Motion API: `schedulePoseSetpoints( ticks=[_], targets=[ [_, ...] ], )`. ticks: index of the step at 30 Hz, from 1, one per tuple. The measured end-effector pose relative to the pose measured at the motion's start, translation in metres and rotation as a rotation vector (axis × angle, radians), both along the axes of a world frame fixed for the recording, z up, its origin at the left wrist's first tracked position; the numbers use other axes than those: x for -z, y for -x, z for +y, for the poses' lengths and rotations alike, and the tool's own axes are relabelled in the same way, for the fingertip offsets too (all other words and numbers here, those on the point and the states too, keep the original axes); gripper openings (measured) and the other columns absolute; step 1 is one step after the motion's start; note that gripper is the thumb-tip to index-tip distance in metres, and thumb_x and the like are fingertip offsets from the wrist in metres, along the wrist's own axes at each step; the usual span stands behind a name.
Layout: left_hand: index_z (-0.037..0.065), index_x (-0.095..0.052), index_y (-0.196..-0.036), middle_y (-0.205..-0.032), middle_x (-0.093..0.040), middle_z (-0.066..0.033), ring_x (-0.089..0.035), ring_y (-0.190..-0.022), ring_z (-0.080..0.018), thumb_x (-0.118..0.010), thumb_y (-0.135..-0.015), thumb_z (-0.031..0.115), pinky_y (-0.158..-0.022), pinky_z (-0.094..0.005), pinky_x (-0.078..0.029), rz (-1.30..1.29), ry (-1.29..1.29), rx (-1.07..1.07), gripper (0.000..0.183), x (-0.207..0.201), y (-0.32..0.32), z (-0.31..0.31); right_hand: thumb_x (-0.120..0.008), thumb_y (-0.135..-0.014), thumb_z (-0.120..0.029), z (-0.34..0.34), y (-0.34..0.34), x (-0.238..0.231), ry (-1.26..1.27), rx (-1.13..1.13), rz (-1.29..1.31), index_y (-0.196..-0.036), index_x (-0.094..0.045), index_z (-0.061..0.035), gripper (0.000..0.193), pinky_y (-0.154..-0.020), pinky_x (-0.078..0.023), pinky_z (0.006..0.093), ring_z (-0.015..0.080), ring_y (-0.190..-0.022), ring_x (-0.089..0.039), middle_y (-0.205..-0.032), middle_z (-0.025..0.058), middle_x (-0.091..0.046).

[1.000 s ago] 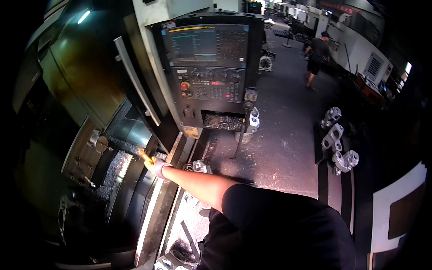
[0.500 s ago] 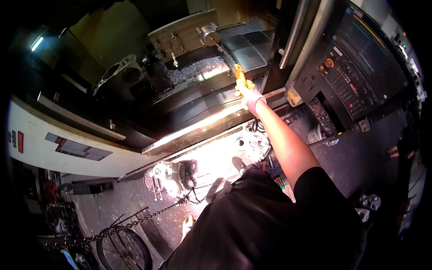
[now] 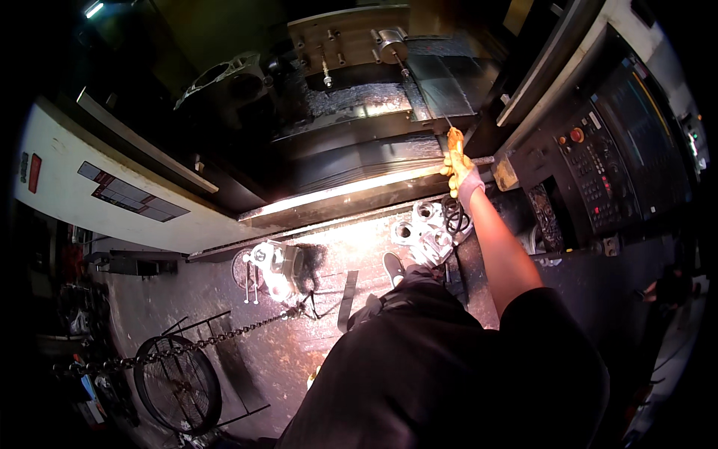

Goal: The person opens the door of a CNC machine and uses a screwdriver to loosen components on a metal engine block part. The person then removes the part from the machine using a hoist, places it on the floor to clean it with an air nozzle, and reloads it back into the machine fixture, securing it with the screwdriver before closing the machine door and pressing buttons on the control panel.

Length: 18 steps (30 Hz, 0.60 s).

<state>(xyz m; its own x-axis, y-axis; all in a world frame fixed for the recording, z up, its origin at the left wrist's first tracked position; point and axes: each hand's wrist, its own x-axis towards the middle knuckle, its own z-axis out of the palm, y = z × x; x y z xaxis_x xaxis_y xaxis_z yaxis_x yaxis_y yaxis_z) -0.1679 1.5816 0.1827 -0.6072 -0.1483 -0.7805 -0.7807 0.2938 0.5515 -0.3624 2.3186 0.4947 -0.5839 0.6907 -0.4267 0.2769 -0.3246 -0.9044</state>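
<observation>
My right hand [image 3: 460,173], in a yellow and pale glove, is closed round an orange air blow gun [image 3: 455,139] at the machine's front sill. Its long thin tube points up and left into the machine. A black coiled hose [image 3: 455,217] hangs below that hand. Inside the machine, a metal fixture plate [image 3: 351,36] carries several pins and a round metal boss [image 3: 392,46]. Metal chips [image 3: 359,99] lie below the plate. Only a sliver of my left hand [image 3: 313,376] shows beside my dark clothing; its fingers are mostly hidden.
A control panel [image 3: 606,150] stands at the right. Silver castings [image 3: 430,233] sit on the floor near my shoe, another casting [image 3: 278,263] further left. A chain [image 3: 202,344] crosses above a spoked wheel [image 3: 179,385]. A white machine door [image 3: 67,161] stands left.
My right hand has drawn back from the machine's inside toward the sill, still holding the blow gun. My left hand is now more hidden behind my body. The view has shifted.
</observation>
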Motion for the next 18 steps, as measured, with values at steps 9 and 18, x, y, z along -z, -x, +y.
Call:
schedulePoseSetpoints(
  ticks=[9, 18],
  targets=[
    [0.002, -0.065, -0.090, -0.079, -0.067, -0.0061, -0.058, -0.069, -0.0171, -0.069, -0.094, 0.046, -0.067, -0.0352, -0.047, 0.098, 0.129, -0.117, 0.044, -0.053, 0.026, 0.039, -0.060, -0.100, -0.046, -0.063, 0.054, -0.037, -0.060, -0.447, 0.119, -0.109, -0.059, -0.0128, 0.035, -0.037, -0.037, 0.0258, 0.0089, -0.044, -0.045, -0.080, -0.0009, -0.062],
    [-0.002, -0.065, -0.105, -0.092, -0.071, -0.0081, -0.062, -0.078, -0.0178, -0.069, -0.095, 0.045, -0.072, -0.0343, -0.050, 0.125, 0.165, -0.098, 0.048, -0.091, 0.018, 0.069, -0.055, -0.095, -0.052, -0.077, 0.161, -0.085, -0.235, -0.510, -0.065, -0.102, -0.057, -0.0157, 0.037, -0.042, -0.042, 0.0310, 0.0117, -0.047, -0.047, -0.074, -0.0018, -0.058]
  ],
)
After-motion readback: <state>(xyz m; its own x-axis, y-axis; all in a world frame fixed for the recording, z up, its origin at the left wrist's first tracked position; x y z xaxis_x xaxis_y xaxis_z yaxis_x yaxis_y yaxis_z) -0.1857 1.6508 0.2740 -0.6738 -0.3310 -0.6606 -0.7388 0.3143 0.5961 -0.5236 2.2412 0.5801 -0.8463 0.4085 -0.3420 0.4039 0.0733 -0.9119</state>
